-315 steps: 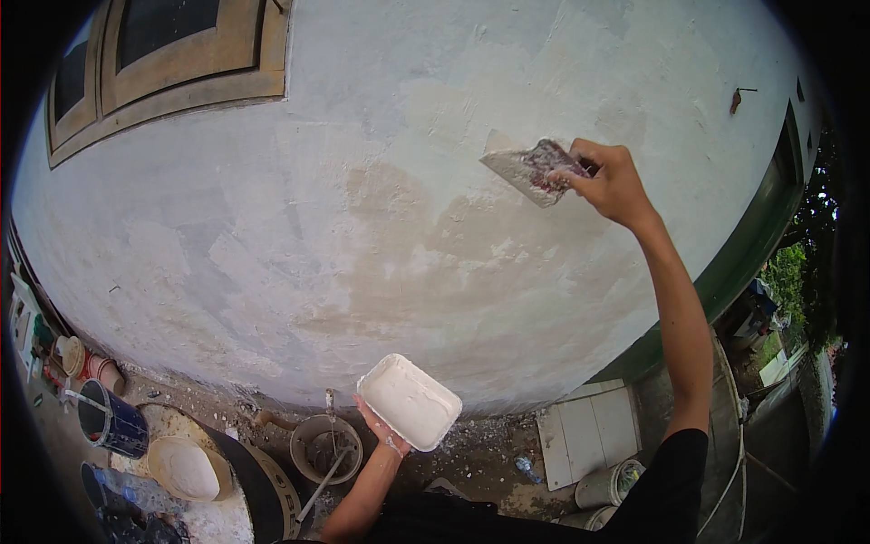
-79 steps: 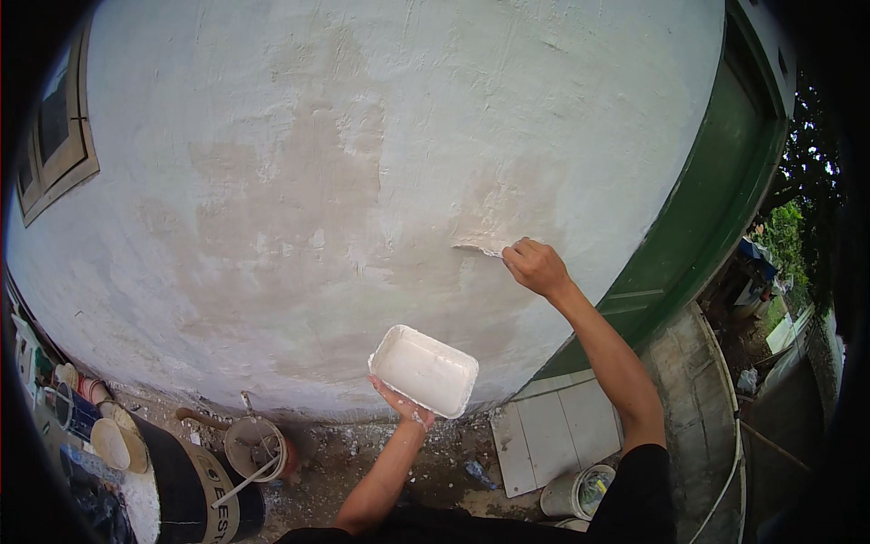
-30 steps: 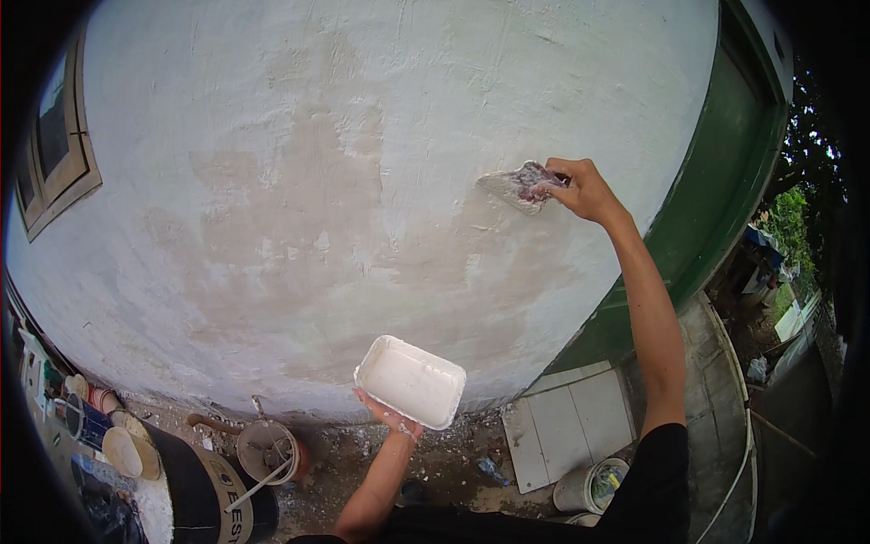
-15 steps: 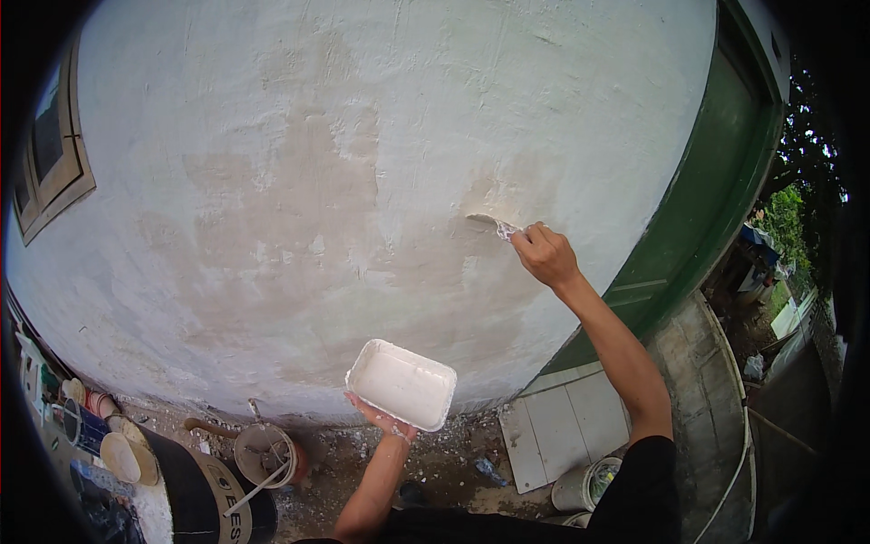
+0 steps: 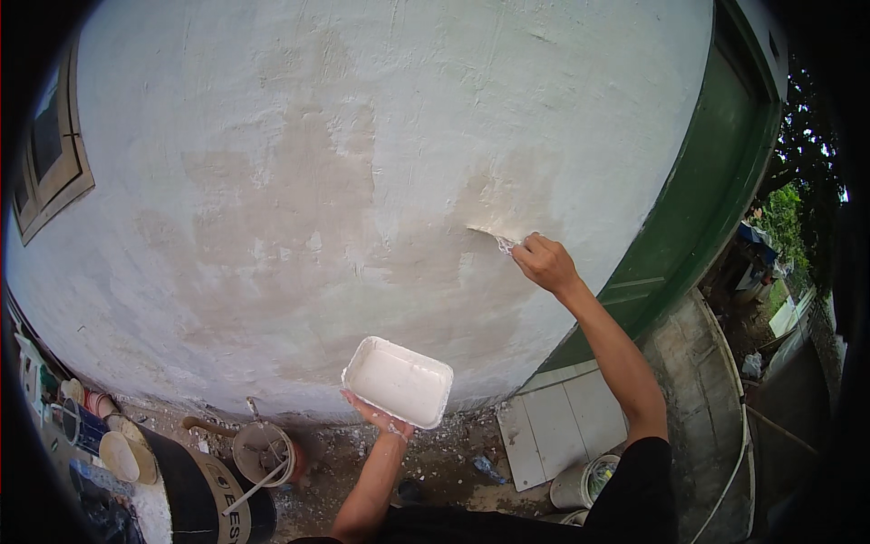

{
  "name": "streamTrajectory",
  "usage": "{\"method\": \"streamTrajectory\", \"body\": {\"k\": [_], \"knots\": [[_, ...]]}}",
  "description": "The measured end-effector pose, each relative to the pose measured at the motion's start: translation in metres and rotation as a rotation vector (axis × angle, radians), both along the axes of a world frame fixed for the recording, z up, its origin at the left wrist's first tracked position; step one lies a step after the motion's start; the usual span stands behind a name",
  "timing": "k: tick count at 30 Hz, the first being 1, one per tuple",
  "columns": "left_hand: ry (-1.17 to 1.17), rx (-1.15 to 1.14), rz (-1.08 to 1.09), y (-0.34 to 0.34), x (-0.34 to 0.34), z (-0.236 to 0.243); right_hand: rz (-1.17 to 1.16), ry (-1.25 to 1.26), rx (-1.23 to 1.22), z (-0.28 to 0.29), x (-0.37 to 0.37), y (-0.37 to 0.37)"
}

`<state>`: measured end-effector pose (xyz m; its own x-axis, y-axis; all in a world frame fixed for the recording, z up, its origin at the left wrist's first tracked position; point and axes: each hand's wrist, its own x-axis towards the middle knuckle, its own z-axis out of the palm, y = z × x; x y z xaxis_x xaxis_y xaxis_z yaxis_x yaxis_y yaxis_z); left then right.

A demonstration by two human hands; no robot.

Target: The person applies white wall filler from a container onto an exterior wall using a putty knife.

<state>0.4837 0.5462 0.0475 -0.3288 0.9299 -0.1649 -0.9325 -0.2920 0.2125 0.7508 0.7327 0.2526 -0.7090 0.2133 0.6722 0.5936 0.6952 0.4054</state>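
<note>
My right hand (image 5: 546, 263) grips a putty scraper (image 5: 494, 237), fingers closed round its putty-smeared end. The scraper's edge lies against the white wall (image 5: 435, 118), at the lower side of a fresh beige patch to the right of the middle. Lower down, my left hand (image 5: 388, 422) supports a white rectangular tray (image 5: 447, 396) from beneath, its fingers mostly hidden under it. Smooth off-white putty (image 5: 399, 379) fills the tray's bottom, and smears of it mark my left wrist.
A green door (image 5: 698, 190) stands at the right, a wooden-framed window (image 5: 54, 154) at the far left. Below the wall are a bucket (image 5: 263, 453) with a stick, a large black drum (image 5: 186, 480), pale tiles (image 5: 544, 426) and a pail (image 5: 571, 490).
My right hand has drawn the scraper slightly down the wall, and the beige patch above it looks wider. The tray in my left hand keeps nearly the same place.
</note>
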Motion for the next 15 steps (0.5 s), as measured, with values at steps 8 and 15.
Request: {"method": "streamTrajectory", "body": {"k": [8, 15], "knots": [[0.021, -0.073, 0.010, -0.007, 0.002, 0.022, -0.094, 0.177, 0.134, 0.030, 0.008, 0.001], [0.040, -0.069, 0.039, -0.003, 0.001, 0.022, -0.033, 0.342, -0.616, 0.083, 0.007, -0.016]]}}
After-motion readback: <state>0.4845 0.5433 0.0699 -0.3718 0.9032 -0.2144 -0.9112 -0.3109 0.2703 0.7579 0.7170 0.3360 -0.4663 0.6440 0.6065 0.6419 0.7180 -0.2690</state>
